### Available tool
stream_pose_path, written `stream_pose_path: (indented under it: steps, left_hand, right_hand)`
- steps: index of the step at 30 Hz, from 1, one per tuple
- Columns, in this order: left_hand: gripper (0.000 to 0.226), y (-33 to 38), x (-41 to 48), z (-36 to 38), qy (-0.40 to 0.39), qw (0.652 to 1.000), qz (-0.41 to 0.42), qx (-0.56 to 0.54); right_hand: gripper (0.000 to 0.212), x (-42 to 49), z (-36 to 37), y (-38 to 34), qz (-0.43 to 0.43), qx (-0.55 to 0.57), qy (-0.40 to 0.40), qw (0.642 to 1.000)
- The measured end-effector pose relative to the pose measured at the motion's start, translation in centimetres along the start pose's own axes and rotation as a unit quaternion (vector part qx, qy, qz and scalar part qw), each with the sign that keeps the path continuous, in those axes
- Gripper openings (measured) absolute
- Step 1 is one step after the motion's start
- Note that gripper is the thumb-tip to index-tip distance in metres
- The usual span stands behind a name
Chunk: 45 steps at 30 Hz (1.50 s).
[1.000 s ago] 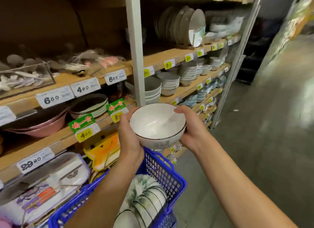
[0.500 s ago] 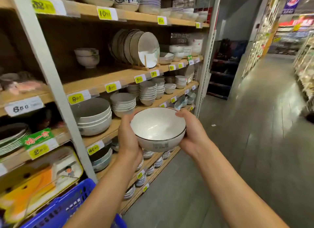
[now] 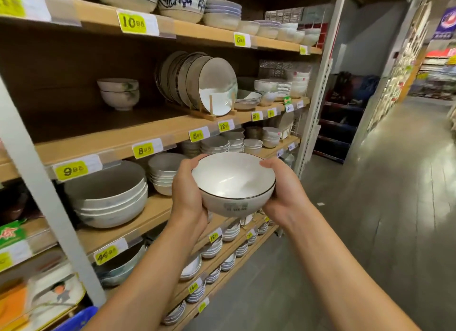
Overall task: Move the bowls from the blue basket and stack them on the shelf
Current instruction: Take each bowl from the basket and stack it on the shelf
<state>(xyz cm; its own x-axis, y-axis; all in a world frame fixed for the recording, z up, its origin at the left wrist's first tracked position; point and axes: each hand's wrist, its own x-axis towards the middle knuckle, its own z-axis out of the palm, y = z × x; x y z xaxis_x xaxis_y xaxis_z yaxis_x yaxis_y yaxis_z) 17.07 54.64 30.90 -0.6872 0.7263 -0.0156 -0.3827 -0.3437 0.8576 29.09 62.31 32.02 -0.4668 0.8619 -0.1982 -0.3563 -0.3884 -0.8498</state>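
You've got the white bowl [image 3: 234,182] cupped btwn both hands, left hand [image 3: 188,190] & right hand [image 3: 283,195] curled round its sides, level, in front of the shelf [image 3: 138,143], likely for steady stacking on the two-bowl stack [image 3: 119,93]. Blue basket [image 3: 76,320] sits bottom-left.

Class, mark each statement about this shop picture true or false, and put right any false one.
1. The left hand and the right hand both hold the white bowl. True.
2. The white bowl is held upside down. False: its opening faces up.
3. Plates stand on edge in a wooden rack. True.
4. The white bowl rests on the stack of two bowls. False: it is held in the air in front of the shelves, apart from that stack.
5. A corner of the blue basket shows at the bottom left. True.
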Motion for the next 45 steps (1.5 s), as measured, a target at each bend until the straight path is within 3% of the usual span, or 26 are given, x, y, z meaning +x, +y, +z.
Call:
stream_pose_path:
  steps: [6,14,17,26,29,40,45]
  left_hand:
    - [0.032,2.2,7.6,-0.2,0.026,1.0,-0.001,-0.004]
    - [0.029,5.4,15.3,-1.1,0.081,0.995,0.052,0.04]
    - [0.029,6.3,17.4,-1.4,0.115,0.989,0.07,0.058]
    - [0.046,8.8,24.3,-2.5,0.198,0.973,0.104,0.062]
    - [0.042,9.0,26.3,-3.0,0.231,0.965,0.117,0.044]
    - [0.035,7.0,29.9,-3.2,0.309,0.94,0.145,0.02]
    - [0.033,6.7,30.2,-3.5,0.329,0.931,0.154,0.023]
  right_hand:
    - [0.037,8.2,4.5,-0.9,0.01,-0.006,-0.054,0.998]
    - [0.028,16.0,10.1,-1.2,0.04,0.014,-0.109,0.993]
    - [0.035,18.5,11.7,-1.4,0.048,0.012,-0.135,0.99]
    - [0.031,26.7,16.5,-1.4,0.086,0.003,-0.257,0.963]
    - [0.034,29.5,18.0,-1.3,0.107,-0.007,-0.287,0.952]
    - [0.037,35.9,20.1,0.2,0.175,-0.047,-0.338,0.924]
    - [0.029,36.5,20.6,0.4,0.174,-0.053,-0.348,0.92]
